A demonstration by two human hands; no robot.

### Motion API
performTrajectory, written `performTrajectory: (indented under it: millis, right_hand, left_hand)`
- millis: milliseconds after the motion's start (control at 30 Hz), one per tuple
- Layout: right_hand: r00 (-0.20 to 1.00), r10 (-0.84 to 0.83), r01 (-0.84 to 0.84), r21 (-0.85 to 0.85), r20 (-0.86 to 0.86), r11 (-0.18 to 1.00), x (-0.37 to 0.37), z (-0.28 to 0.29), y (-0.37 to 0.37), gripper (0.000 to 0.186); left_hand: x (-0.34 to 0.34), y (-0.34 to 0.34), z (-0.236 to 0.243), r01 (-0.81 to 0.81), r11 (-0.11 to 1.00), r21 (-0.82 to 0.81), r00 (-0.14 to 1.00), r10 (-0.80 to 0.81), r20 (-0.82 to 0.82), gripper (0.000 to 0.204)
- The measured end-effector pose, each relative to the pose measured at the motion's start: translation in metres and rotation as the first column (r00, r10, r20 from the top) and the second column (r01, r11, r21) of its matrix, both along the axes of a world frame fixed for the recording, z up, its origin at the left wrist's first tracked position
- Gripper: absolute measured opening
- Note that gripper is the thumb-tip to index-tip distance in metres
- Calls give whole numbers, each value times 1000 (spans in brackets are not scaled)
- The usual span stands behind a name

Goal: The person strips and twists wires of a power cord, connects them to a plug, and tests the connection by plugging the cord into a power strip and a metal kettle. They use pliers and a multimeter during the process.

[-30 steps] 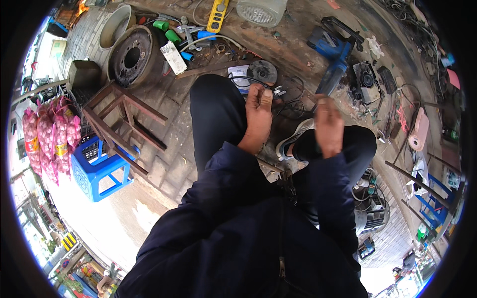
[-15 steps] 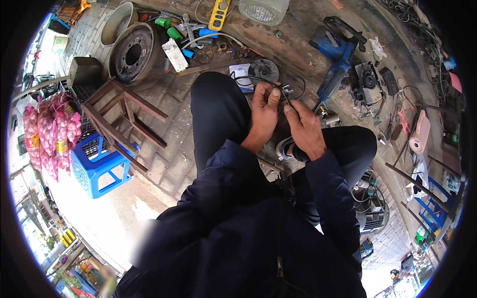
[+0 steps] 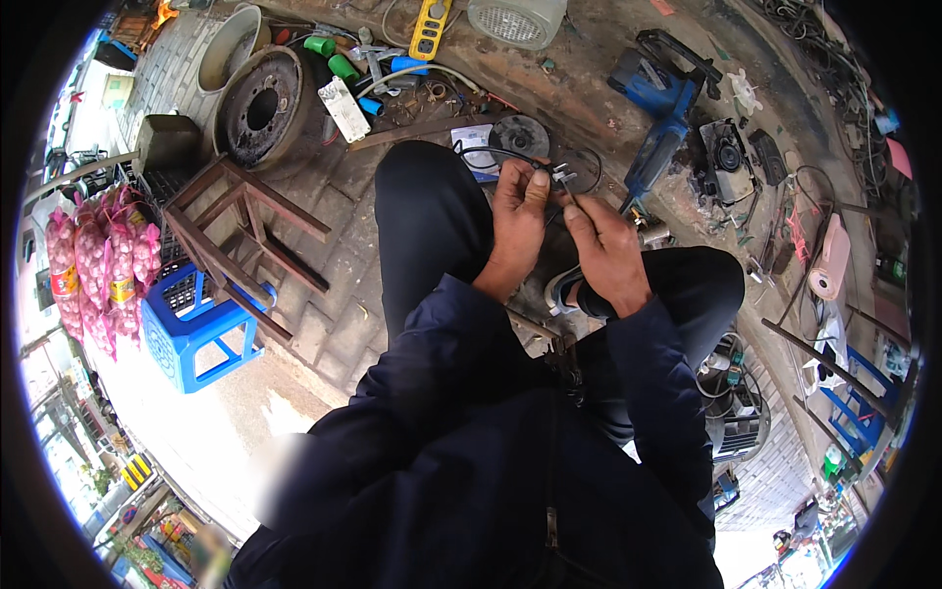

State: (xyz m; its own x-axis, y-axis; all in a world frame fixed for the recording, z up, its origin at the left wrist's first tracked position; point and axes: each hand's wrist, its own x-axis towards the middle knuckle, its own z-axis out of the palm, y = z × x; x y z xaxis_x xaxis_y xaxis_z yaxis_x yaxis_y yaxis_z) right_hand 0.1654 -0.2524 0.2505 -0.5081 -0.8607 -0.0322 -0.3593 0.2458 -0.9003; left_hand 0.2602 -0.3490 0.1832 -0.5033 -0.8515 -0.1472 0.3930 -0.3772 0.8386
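Note:
I sit low with my knees apart, both hands raised between them. My left hand (image 3: 517, 211) pinches a small metal connector (image 3: 562, 177) at the end of a thin black wire (image 3: 491, 154) that loops away over my left knee. My right hand (image 3: 601, 245) meets it from the right, its fingertips closed on the same small part and wire end. The two hands touch at the fingertips. Below them on the ground lie a round grey disc (image 3: 520, 135) and a white card (image 3: 473, 145).
A blue power tool (image 3: 659, 147) lies right of my hands. A rusty wheel rim (image 3: 260, 106), a brown metal stool frame (image 3: 250, 231) and a blue plastic stool (image 3: 191, 329) stand at the left. Cables, a yellow power strip (image 3: 430, 29) and parts litter the floor.
A second ago my hands lay apart on my knees. They have come together in front of me and taken up the wire and its small connector.

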Motion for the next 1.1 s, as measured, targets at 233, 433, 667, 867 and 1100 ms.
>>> performTrajectory:
  millis: [233,433,667,867,1100]
  right_hand:
    - [992,-61,56,-41,-110,998,-6,-4,-3,19]
    - [945,-139,114,102,296,988,-12,12,11,22]
    - [967,-65,20,182,246,983,7,10,1,18]
    - [939,-27,-37,178,342,983,1,11,-2,25]
    - [880,-50,-86,263,473,961,-3,14,-8,27]
  left_hand:
    - [-1,-1,1,5,1000,-7,1000,-5,-21,7]
    - [0,-3,8,-10,993,120,1000,13,-22,7]
    - [3,-3,17,67,975,212,988,-35,-148,9]
    - [5,-2,20,149,951,271,972,-90,-217,11]
    - [8,-2,10,258,925,279,921,-148,-361,14]
